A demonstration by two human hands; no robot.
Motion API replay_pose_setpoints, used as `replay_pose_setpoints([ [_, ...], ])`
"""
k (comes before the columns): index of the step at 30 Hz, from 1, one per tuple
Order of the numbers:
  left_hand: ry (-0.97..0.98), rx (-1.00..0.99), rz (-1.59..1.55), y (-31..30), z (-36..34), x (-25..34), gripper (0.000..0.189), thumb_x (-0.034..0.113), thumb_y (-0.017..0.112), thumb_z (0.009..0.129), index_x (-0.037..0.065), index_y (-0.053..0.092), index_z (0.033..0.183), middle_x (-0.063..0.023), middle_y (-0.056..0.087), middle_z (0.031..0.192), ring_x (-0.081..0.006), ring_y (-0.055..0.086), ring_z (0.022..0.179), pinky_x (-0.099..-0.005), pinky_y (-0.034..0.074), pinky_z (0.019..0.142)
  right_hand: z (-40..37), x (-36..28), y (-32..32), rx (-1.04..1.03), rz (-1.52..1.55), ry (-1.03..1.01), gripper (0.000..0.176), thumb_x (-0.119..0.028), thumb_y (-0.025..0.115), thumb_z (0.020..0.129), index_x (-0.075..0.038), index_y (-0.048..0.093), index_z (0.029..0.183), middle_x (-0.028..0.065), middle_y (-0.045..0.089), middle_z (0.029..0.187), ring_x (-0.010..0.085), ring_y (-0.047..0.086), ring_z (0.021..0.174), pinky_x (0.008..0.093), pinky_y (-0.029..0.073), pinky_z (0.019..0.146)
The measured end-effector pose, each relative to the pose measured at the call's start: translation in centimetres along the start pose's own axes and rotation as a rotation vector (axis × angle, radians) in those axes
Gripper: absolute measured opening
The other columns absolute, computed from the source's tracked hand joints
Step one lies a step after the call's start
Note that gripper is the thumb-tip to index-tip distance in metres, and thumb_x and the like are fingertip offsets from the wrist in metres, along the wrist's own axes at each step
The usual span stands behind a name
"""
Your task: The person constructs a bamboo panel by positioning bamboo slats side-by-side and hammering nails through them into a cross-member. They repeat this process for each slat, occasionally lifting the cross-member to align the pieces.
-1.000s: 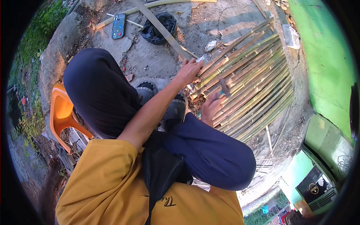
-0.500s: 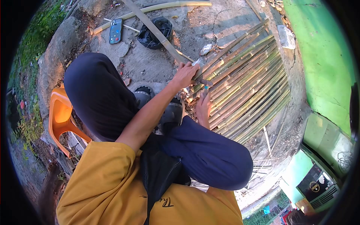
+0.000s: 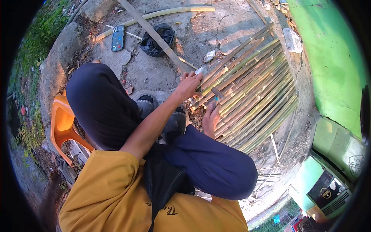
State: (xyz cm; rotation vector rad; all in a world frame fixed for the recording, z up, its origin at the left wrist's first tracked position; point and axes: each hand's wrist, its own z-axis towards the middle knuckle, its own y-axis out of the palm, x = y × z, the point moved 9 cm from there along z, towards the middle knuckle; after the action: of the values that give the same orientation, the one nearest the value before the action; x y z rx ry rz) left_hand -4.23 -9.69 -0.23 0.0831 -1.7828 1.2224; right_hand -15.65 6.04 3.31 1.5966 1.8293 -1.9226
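My right hand [image 3: 210, 118] is closed round the handle of a hammer [image 3: 217, 92]. The hammer's dark head is apart from my left hand, over the bamboo slats, and a teal band shows below it. My left hand [image 3: 188, 86] is at the near left ends of the bamboo slats [image 3: 251, 92], fingers bent downward; what they pinch is hidden. The slats lie side by side in a wide row. A long bamboo strip [image 3: 154, 36] runs from the top edge to my left hand.
A black plastic bag [image 3: 157, 40], a phone-like dark blue object [image 3: 118, 38] and a curved bamboo length [image 3: 170, 10] lie on the ground ahead. An orange plastic chair [image 3: 62, 120] stands at left. A green wall [image 3: 328, 58] rises at right.
The hammer head has come away from beside my left hand and is now raised clear of it. My right hand has shifted slightly downward, and the whole view has moved a little.
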Motion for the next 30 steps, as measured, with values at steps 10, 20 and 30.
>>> replay_pose_setpoints([
  [10, 0.107, 0.063, -0.007, 0.1, -0.7, 0.6, 0.066, 0.045, 0.090, 0.067, 0.012, 0.058, 0.114, -0.0063, 0.056, 0.111, -0.0302, 0.048, 0.112, -0.0463, 0.034, 0.096, 0.7, -0.3, 2.0, -0.063, 0.015, -0.090, 0.035, -0.033, 0.046, 0.109, -0.003, 0.051, 0.126, 0.0288, 0.066, 0.085, 0.0500, 0.066, 0.078, 0.0580, 0.046, 0.068],
  [20, 0.067, 0.076, -0.028, 0.4, -0.9, 0.6, 0.056, 0.038, 0.090, 0.068, 0.013, 0.063, 0.110, -0.0066, 0.055, 0.111, -0.0298, 0.047, 0.114, -0.0466, 0.032, 0.098, 0.0, 3.0, -0.2, 0.017, 0.012, 0.053, 0.035, -0.031, 0.047, 0.109, -0.001, 0.053, 0.126, 0.0259, 0.067, 0.079, 0.0442, 0.068, 0.071, 0.0524, 0.049, 0.065],
  [30, 0.105, -0.036, -0.073, 0.0, -0.9, 0.6, 0.077, 0.026, 0.096, 0.057, 0.015, 0.057, 0.122, -0.0061, 0.055, 0.118, -0.0305, 0.048, 0.118, -0.0472, 0.034, 0.099, -2.1, 0.7, -0.3, 0.008, 0.040, -0.031, 0.038, -0.034, 0.045, 0.110, -0.001, 0.054, 0.126, 0.0273, 0.068, 0.088, 0.0454, 0.064, 0.077, 0.0532, 0.046, 0.076],
])
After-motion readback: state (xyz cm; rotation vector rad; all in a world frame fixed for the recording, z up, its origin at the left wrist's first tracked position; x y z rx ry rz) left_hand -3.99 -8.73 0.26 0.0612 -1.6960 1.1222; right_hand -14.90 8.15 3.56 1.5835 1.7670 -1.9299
